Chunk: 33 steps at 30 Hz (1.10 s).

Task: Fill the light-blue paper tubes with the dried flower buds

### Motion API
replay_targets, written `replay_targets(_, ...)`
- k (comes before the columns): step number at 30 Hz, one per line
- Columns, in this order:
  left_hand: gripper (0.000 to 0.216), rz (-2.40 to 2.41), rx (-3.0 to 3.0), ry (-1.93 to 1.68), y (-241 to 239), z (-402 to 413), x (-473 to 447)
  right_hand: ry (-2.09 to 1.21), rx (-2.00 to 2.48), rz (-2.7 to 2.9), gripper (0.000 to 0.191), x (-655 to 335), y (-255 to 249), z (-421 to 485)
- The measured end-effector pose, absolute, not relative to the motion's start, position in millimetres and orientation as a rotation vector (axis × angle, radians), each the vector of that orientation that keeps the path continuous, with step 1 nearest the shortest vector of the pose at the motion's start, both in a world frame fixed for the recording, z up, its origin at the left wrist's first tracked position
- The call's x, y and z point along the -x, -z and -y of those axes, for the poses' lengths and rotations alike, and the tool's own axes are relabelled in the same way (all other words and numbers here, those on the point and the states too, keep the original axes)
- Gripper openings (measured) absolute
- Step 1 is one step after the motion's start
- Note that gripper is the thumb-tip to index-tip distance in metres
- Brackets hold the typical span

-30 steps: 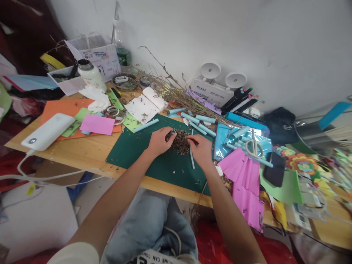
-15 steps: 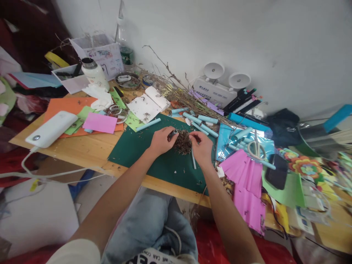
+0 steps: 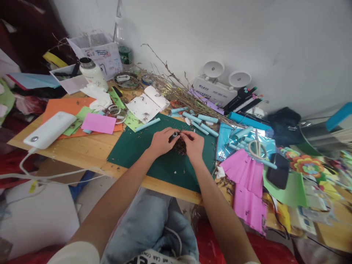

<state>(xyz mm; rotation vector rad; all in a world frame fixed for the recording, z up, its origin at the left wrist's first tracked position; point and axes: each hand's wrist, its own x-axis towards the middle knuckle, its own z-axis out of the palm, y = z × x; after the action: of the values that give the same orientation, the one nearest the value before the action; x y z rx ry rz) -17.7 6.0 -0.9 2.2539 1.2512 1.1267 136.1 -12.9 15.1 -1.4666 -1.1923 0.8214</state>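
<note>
My left hand (image 3: 162, 141) is closed around a small dark tube (image 3: 174, 135) whose round end shows a pale rim. Close against it, my right hand (image 3: 193, 143) has thumb and fingers pinched together at the tube's end; what they pinch is too small to make out. Beneath both hands lies a pile of dry brown plant bits (image 3: 180, 148), partly hidden by the fingers. The pile rests on a dark green cutting mat (image 3: 162, 170), with loose crumbs scattered around.
Several light blue paper tubes (image 3: 192, 117) lie behind my hands, and another tube (image 3: 147, 124) to the left. Dry twigs (image 3: 176, 84) stretch along the wall. Scissors (image 3: 257, 146), a phone (image 3: 277, 170) and pink paper (image 3: 243, 168) are at right; a power bank (image 3: 49, 130) is at left.
My right hand has moved left from the pile's right side to the tube in my left hand, covering more of the pile. My left hand has barely moved.
</note>
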Motion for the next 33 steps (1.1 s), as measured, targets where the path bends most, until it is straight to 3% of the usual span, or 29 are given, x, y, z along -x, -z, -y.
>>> replay_targets(6, 0.019, -1.282, -2.292, -1.105, 5.8, -7.8, 17.7, -0.886, 1.428, 1.260, 0.023, -135.3, -16.7, 13.4)
replay_targets(16, 0.018, -1.275, -2.319, -1.098, 3.0, -7.3, 18.2, -0.528, 1.610, 1.437, 0.024, -142.2, -16.9, 17.7)
replay_targets(26, 0.024, -1.313, -2.304, -1.049, 5.1, -9.7, 17.9, -1.017, 1.390, 1.260, 0.020, -142.4, -19.6, 9.3)
replay_targets(33, 0.022, -1.260, -2.284, -1.071, 4.8, -8.8, 17.4, -1.131, 1.364, 1.116, 0.025, -144.0, -23.2, 7.0)
